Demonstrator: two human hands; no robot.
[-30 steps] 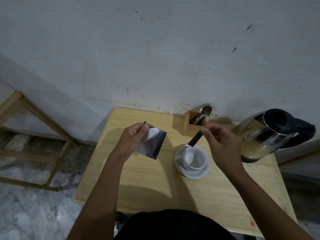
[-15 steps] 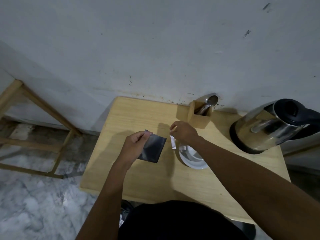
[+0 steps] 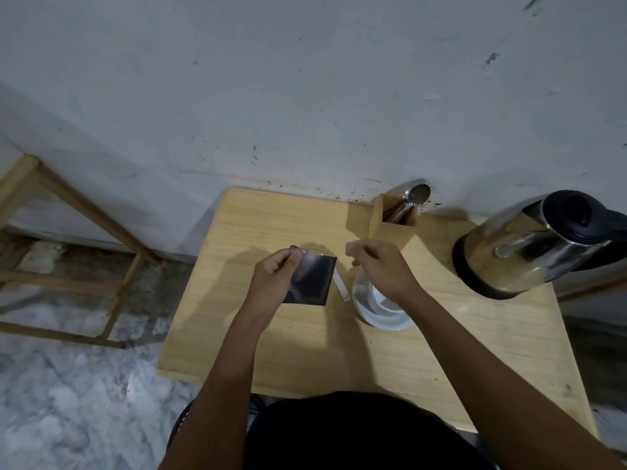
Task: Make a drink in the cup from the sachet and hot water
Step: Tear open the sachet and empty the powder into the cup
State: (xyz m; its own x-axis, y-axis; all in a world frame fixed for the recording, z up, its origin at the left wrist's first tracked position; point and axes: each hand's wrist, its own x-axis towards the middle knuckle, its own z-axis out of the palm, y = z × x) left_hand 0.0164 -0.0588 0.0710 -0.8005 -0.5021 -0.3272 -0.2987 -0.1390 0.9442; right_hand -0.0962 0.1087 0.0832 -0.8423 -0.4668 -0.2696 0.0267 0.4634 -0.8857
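My left hand (image 3: 274, 279) pinches the top left corner of a dark foil sachet (image 3: 310, 281), held above the wooden table (image 3: 305, 351). A torn-off white strip (image 3: 341, 289) lies on the table between the sachet and the saucer. My right hand (image 3: 381, 266) hovers over the white cup (image 3: 385, 301) on its white saucer (image 3: 383, 318), fingers loosely curled and holding nothing. The hand hides part of the cup. A steel kettle (image 3: 529, 245) with a black lid stands at the right.
A wooden holder (image 3: 395, 228) with metal spoons (image 3: 415, 196) stands against the wall behind the cup. A wooden frame (image 3: 78, 205) stands on the marble floor to the left. The table's back edge meets a grey wall.
My right hand carried the torn strip from above the cup to the left and let it drop on the table beside the saucer. The left hand kept hold of the sachet.
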